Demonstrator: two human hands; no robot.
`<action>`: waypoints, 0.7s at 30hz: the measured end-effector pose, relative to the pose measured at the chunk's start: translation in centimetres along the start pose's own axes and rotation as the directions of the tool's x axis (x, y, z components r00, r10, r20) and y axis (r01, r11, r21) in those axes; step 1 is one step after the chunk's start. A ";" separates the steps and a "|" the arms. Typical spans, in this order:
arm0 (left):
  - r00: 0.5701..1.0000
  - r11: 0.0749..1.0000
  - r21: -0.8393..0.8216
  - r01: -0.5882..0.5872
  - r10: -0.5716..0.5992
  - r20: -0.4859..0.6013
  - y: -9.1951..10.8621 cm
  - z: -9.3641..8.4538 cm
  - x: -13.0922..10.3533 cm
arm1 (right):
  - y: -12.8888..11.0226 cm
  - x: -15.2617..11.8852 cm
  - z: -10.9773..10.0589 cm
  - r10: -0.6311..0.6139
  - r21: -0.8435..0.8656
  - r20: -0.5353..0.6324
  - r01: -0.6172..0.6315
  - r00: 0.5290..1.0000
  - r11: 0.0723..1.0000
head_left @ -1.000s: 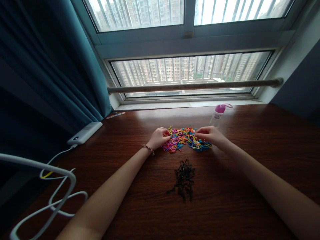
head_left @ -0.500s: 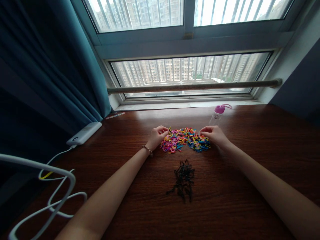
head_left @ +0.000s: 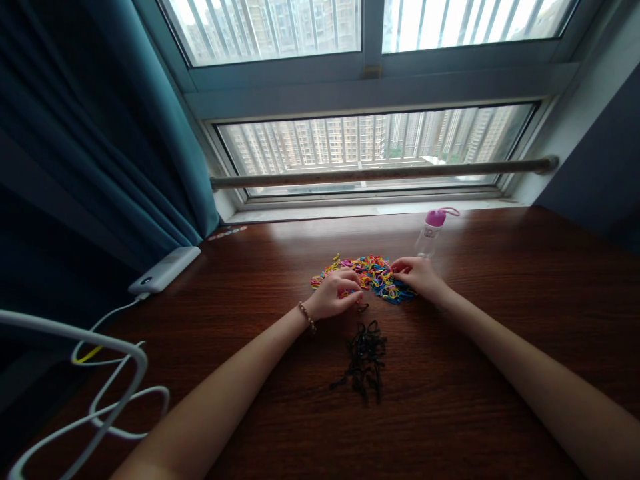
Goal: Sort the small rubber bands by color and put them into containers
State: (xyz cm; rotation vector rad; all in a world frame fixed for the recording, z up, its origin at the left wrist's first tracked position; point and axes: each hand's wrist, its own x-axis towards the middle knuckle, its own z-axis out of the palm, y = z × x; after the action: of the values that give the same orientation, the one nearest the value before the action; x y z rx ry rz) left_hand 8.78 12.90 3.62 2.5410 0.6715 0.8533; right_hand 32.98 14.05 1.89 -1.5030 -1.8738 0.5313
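A heap of small coloured rubber bands (head_left: 377,267) lies on the brown wooden table. Over the heap's near left side, my left hand (head_left: 334,295) is closed in a pinch. A small black rubber band (head_left: 363,308) hangs at its fingertips, above the gap between the heap and a separate pile of black rubber bands (head_left: 367,353) nearer to me. At the heap's right edge, my right hand (head_left: 423,277) has its fingertips pressed together among the coloured bands; what they grip, if anything, is too small to make out.
A clear bottle with a pink lid (head_left: 434,220) stands behind my right hand. To the left, a white power bank (head_left: 165,270) has a cable plugged in, and a thick white cable (head_left: 115,343) loops in front. A window with a rail (head_left: 380,175) is beyond the table.
My left hand has moved from the heap's far left side toward me and to the right, carrying the black rubber band. The right hand has shifted slightly and stays at the heap's right edge.
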 end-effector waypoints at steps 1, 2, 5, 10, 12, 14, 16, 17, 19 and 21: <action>0.999 0.999 0.029 0.020 -0.018 -0.052 -0.4 0.0 0.0 | 0.0 0.0 -0.1 0.002 0.011 -0.017 -0.002 1.000 1.000; 0.993 0.997 0.062 0.047 -0.040 -0.113 -0.9 0.0 -0.1 | 0.1 0.1 -0.2 0.010 0.038 -0.034 -0.008 0.999 0.999; 0.957 0.973 0.176 0.149 -0.097 -0.273 -2.7 -0.3 -0.3 | 0.1 0.2 -0.5 0.060 0.193 -0.068 -0.045 0.996 0.980; 0.929 0.931 0.274 0.243 -0.142 -0.342 -4.6 -0.9 -0.7 | -0.5 0.3 -0.7 0.155 0.394 -0.025 -0.133 0.988 0.909; 0.933 0.928 0.281 0.244 -0.145 -0.330 -4.8 -0.9 -0.8 | -0.7 0.3 -0.7 0.187 0.424 -0.018 -0.161 0.982 0.891; 0.952 0.936 0.285 0.204 -0.121 -0.282 -4.8 -0.8 -0.8 | -0.7 0.3 -0.7 0.216 0.431 -0.029 -0.182 0.976 0.884; 0.977 0.948 0.290 0.134 -0.077 -0.200 -4.7 -0.7 -0.7 | -0.8 0.3 -0.7 0.227 0.430 -0.038 -0.189 0.973 0.883; 0.986 0.951 0.293 0.101 -0.057 -0.157 -4.6 -0.6 -0.7 | -0.9 0.2 -0.7 0.226 0.432 -0.041 -0.187 0.973 0.882; 0.996 0.951 0.304 0.064 -0.041 -0.081 -4.4 -0.5 -0.7 | -1.2 0.1 -0.7 0.219 0.438 -0.038 -0.180 0.975 0.881; 0.998 0.945 0.321 0.060 -0.053 -0.029 -4.2 -0.5 -0.7 | -1.7 -0.2 -0.8 0.218 0.442 -0.023 -0.186 0.976 0.878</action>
State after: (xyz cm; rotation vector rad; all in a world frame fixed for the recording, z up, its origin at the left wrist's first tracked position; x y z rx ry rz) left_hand 6.66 16.03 1.68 2.7851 0.9548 0.8055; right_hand 32.34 13.39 3.55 -1.3915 -1.4226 0.9173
